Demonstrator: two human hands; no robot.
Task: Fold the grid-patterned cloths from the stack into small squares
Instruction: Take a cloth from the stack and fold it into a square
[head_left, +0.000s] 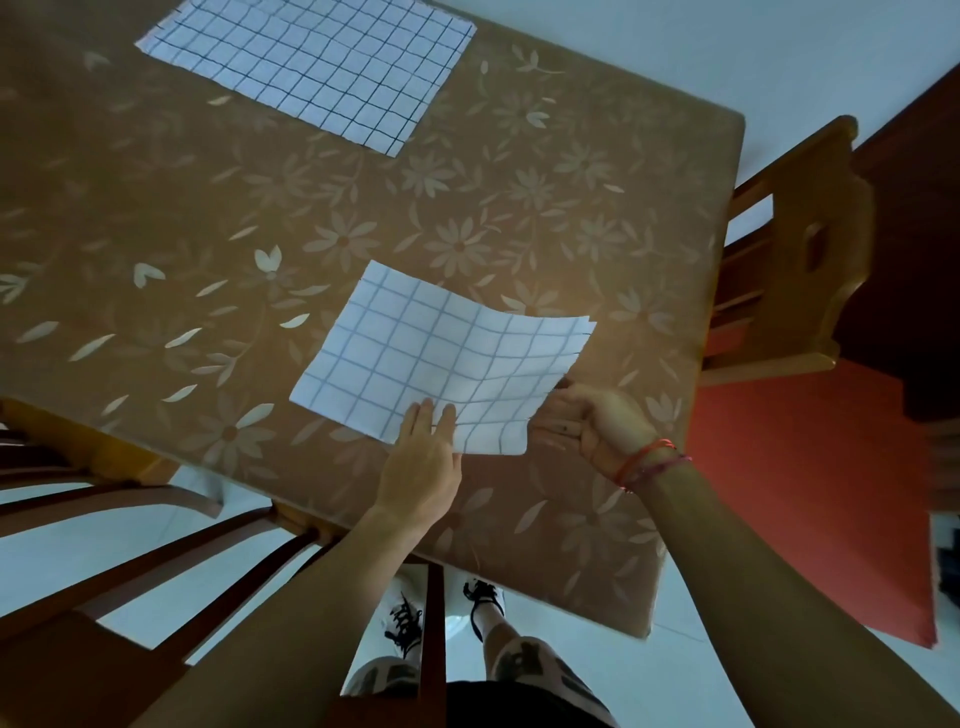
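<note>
While the left hand lies flat with straight fingers pressing the near edge of the folded cloth down, the right hand holds that cloth's right-hand edge, thumb on top and fingers curled beneath; how tightly it grips is partly hidden by the fabric. Thin red bracelets circle the right wrist. The cloth is white with a dark grid. Its left part rests on the table and its right part rises off it in a soft wave toward the right hand, with layered edges showing at the far right corner. Both hands sit at the cloth's near side, the left at the middle of that edge, the right just beside the near right corner.

Beneath it spreads a brown tablecloth printed with pale flowers and leaves, covering the whole table and hanging over the near edge. Well apart from the hands, at the far side of the table, lies the stack of grid cloths, flat and unfolded, larger than the piece in hand.

A wooden chair stands against the table's right side, and another wooden chair with curved slats stands at the near left. The floor is pale and glossy, a red-orange surface lies to the right, and the person's laced shoes show below the table edge.
</note>
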